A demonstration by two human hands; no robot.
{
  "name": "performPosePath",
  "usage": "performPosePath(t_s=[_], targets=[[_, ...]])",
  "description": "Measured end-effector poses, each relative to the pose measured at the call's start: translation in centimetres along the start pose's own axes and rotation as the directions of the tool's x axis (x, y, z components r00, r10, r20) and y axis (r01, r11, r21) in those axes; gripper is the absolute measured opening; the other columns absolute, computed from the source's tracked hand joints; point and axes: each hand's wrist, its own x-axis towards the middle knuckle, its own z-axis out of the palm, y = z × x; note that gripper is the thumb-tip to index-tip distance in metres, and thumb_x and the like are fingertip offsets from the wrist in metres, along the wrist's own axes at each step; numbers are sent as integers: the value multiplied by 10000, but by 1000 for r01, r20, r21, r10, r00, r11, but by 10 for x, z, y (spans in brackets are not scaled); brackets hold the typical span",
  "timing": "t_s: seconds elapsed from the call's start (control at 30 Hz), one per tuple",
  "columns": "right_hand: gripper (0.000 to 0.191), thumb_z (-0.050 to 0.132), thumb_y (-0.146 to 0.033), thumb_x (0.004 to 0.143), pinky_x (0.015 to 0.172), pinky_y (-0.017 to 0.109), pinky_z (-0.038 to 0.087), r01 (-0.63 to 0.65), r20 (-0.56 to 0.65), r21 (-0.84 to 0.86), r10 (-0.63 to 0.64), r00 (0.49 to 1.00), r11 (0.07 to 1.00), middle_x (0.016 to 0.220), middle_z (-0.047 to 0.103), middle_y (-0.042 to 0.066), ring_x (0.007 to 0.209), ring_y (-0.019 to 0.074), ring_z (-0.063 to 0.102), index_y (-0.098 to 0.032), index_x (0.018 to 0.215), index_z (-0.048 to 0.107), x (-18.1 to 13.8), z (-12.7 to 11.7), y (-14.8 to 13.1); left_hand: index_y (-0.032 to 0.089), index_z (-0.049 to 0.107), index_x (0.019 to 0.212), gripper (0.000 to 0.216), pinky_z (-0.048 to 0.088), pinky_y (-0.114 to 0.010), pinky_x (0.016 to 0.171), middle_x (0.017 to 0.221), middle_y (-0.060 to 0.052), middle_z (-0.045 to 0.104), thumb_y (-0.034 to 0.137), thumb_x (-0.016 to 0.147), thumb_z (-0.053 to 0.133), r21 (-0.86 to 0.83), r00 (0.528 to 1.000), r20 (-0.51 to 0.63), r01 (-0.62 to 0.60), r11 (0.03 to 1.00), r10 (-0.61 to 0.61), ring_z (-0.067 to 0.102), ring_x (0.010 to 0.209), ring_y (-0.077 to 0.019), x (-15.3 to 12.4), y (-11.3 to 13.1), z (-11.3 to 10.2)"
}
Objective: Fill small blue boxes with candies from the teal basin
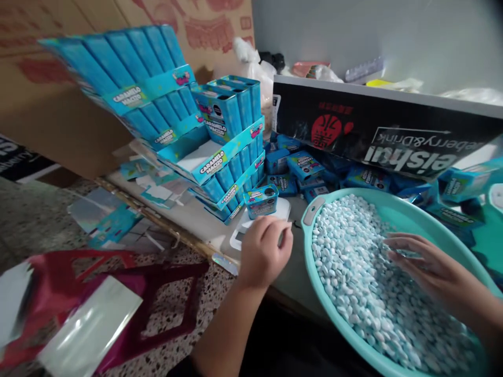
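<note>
My left hand point(267, 248) is at the near edge of a white scale point(283, 209), its fingers curled in; whatever may be inside them is hidden. On the scale stands a small blue "Caramelo Macizo" box point(261, 201), upright, just beyond my knuckles. My right hand point(428, 262) is over the large turquoise tub point(310, 251), with fingers stretched out and slightly apart at the surface of the candies. The pale blue and white candies point(353, 277) are small and rounded, heaped over most of the tub's floor.
Blue display trays point(212, 162) are stacked at the left, with several boxes point(231, 107) in the top one. More blue boxes point(306, 165) lie piled behind the tub, before a black carton flap point(353, 125). A red stool point(98, 267) stands below the table's left edge.
</note>
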Motion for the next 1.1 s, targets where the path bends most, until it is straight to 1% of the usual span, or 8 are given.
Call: performPosePath(t_s=[0.1,0.17,0.27,0.43,0.53,0.73,0.87,1.1], targets=[[239,652,-611,771,892,483,616,6,-20,21,-5,1000,1000,1182,663,78,1056,340,694,-416,906,682,1,2,-4,179,635,1183,346,585,-358,922,1162,-117,719,53,891,499,0,902,361,254,967,-237,691,1069,-224,-10,6,21],[225,656,-607,773,877,466,624,15,-21,24,-15,1000,1000,1177,665,69,1069,336,691,-430,908,690,2,2,-4,156,620,1253,405,542,-372,1032,1328,-135,657,34,910,441,22,822,527,244,970,-218,632,1225,-239,-5,3,32],[214,643,-605,799,898,445,619,13,16,21,-14,1000,1000,1207,654,55,1088,319,683,-449,937,695,2,2,1,131,592,1316,425,463,-343,1128,1438,-142,580,57,957,376,15,755,642,161,987,-133,526,1362,-222,16,-4,43],[213,618,-594,842,1038,489,538,38,47,36,-39,998,999,1256,628,45,1175,327,636,-451,989,675,1,1,14,169,426,1492,530,394,-343,1170,1542,-121,467,66,985,310,73,682,727,40,997,-81,407,1450,-204,54,-12,63],[209,620,-582,849,1016,482,553,56,58,60,-59,997,997,1283,609,53,1205,324,617,-426,979,666,-1,2,14,181,511,1415,433,429,-305,1119,1494,-123,501,152,1007,370,118,655,747,32,992,-110,483,1382,-206,66,-11,83],[303,563,-608,877,984,496,561,101,43,80,-105,994,992,1219,630,107,1159,326,633,-337,961,669,-3,2,4,123,636,1164,276,531,-430,965,1212,-142,639,249,1016,440,303,580,773,18,953,-257,652,1104,-245,76,-12,116],[363,531,-603,906,1027,489,527,135,50,35,-137,989,990,1233,629,117,1176,313,619,-287,1015,672,-3,3,5,155,620,1207,330,544,-463,956,1237,-102,636,370,957,603,370,534,785,5,929,-315,632,1105,-229,80,-15,132],[402,513,-577,942,1015,425,530,154,80,30,-156,985,988,1285,598,109,1158,254,610,-247,1123,653,-2,5,14,173,614,1223,336,564,-425,911,1227,-99,634,378,956,603,422,458,804,10,907,-379,641,1068,-217,85,-11,143]])
